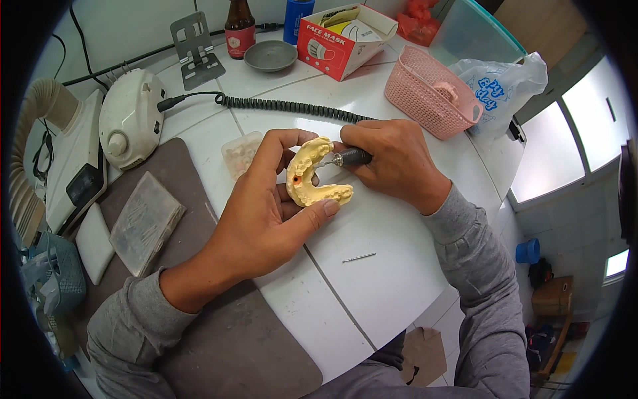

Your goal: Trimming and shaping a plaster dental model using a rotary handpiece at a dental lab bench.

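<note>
Between the thumb and fingers of my left hand [262,216] is a yellow plaster dental model [307,188], shaped like a horseshoe, with a reddish-orange hole in its arch. My right hand [399,159] grips a dark rotary handpiece [355,157]. Its thin metal bur [327,162] points left at the inner side of the model's upper arm; whether it touches is too fine to tell. From behind the right hand, a coiled black cord [292,108] runs to a white control box [131,118]. A loose bur [359,257] lies on the white tabletop below the hands.
Left are a grey mat [246,332], a clear bur case [146,223] and a ribbed hose [33,133]. Behind the hands sit a small clear box [240,151], a grey dish [270,56], a phone stand [197,50], a brown bottle [239,30], a mask box [342,43] and a pink basket [425,93].
</note>
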Tool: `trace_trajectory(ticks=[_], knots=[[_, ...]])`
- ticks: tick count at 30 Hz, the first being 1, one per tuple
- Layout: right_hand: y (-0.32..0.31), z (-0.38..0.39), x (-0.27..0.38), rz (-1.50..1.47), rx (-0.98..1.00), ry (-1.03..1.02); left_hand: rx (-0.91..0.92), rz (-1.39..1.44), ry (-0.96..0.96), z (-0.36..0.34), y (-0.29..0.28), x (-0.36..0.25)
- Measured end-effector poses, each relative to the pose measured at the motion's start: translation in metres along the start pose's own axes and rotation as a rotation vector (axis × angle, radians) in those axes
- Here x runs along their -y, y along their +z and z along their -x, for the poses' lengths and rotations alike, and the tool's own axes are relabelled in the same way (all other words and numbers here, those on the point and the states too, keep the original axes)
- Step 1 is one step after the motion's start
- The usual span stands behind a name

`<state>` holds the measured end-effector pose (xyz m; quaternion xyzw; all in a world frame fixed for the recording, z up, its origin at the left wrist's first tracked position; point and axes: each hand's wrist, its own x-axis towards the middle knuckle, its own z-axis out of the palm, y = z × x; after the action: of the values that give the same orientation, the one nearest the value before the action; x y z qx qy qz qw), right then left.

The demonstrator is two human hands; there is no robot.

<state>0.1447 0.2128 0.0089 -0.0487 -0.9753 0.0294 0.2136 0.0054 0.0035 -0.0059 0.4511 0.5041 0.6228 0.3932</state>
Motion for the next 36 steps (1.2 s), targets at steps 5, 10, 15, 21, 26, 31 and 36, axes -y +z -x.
trace_trajectory(ticks=[5, 10, 15, 21, 26, 31, 36], knots=[[0.0007, -0.0004, 0.0017, -0.005, -0.012, -0.009, 0.007, -0.008, 0.003, -0.0008, -0.0007, 0.0013], [0.0018, 0.0001, 0.0021, -0.009, 0.004, -0.011, -0.002, -0.005, 0.02, -0.0008, -0.0009, 0.0029], [0.0, 0.0002, 0.0032, -0.03, 0.022, -0.036, 0.002, -0.007, 0.004, -0.0007, -0.0004, 0.0006], [-0.0013, 0.0001, 0.004, -0.027, 0.034, -0.033, 0.002, -0.005, 0.011, -0.0009, -0.001, 0.0029], [-0.0038, -0.0009, 0.0063, -0.01, 0.054, -0.027, 0.005, 0.003, 0.009, -0.0008, -0.0005, 0.002], [-0.0035, -0.0011, 0.0076, -0.005, 0.07, -0.023, 0.002, 0.018, 0.004, -0.0009, -0.0006, 0.003], [-0.0046, -0.001, 0.0081, -0.016, 0.078, -0.021, 0.006, 0.025, 0.002, -0.0005, -0.0009, 0.001]])
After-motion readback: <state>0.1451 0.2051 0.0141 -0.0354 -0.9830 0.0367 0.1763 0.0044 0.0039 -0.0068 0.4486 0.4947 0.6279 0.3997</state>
